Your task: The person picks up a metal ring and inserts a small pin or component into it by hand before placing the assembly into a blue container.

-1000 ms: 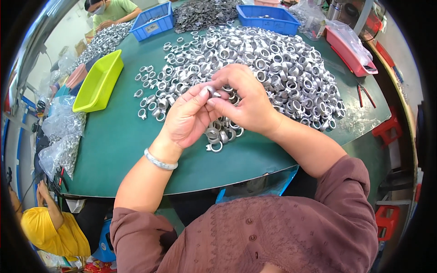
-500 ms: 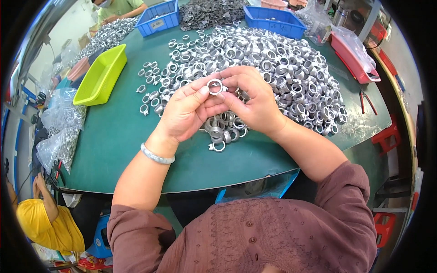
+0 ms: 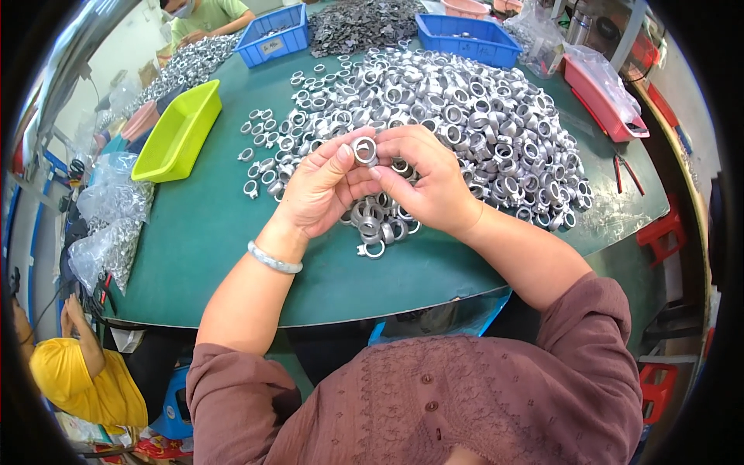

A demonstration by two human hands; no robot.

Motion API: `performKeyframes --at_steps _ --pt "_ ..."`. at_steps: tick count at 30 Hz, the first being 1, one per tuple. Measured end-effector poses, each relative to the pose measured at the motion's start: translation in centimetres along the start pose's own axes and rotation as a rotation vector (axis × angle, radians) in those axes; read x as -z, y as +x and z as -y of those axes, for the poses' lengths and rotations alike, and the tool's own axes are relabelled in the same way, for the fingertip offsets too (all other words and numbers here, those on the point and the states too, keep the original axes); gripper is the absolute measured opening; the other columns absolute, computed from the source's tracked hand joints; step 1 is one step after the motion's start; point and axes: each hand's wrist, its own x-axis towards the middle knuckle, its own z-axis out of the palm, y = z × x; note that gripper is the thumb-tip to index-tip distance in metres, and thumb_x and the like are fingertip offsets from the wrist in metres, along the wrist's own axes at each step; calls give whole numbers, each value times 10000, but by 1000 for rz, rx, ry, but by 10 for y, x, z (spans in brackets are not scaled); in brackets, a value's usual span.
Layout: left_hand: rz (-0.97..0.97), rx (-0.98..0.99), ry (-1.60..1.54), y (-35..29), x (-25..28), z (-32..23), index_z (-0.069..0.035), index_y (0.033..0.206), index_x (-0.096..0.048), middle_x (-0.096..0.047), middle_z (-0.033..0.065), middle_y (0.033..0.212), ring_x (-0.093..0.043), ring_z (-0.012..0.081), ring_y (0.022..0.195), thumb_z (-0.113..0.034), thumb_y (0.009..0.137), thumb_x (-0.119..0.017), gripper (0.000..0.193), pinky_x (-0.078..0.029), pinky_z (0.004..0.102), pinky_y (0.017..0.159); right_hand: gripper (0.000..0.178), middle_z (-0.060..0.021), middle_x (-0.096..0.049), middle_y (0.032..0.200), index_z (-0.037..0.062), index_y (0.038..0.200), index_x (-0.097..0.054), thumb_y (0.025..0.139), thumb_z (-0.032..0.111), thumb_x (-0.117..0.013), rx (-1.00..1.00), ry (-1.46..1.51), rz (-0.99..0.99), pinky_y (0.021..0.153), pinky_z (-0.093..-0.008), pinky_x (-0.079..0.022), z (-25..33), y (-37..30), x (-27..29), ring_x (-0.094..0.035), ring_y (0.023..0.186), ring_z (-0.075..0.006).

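A silver-grey metal ring (image 3: 366,162) is held up in front of me over the near side of a heap of similar rings. My left hand (image 3: 311,192) pinches its left side between thumb and fingers, and a pale bangle circles that wrist. On the ring's right, the fingertips of my right hand (image 3: 431,177) are closed against it. Behind and to the right of my hands spreads the large heap of metal rings (image 3: 500,116), many with a small lug. A few rings (image 3: 374,249) lie just below my hands on the green table (image 3: 256,298).
A yellow-green tray (image 3: 177,132) stands at the left, near bags of parts (image 3: 116,201). Blue bins (image 3: 271,37) and dark flat pieces (image 3: 364,27) sit at the back. To the right are a pink tray (image 3: 604,97) and red-handled pliers (image 3: 626,175). Other people sit at left.
The ring has turned slightly between my fingers, showing more of its inner wall. My right hand has shifted down a little. The whole view has moved slightly.
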Motion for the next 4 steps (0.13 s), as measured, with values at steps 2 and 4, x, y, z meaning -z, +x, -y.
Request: performKeyframes --at_steps 2,4 --pt "2 7 -12 0 1 1 -1 1195 -469 -582 111 1052 -585 228 960 -194 870 -535 384 -501 351 824 182 -98 -590 883 47 856 -584 689 56 -655 -7 4 5 720 -348 -442 0 0 0 -559 803 -260" --pt "6 3 -4 0 1 1 -5 1196 -469 -580 114 1061 -585 228 960 -194 869 -538 384 -502 352 821 181 -98 -591 886 52 860 -586 693 61 -653 -16 6 11 733 -350 -440 -1 -1 -1 -560 807 -261"
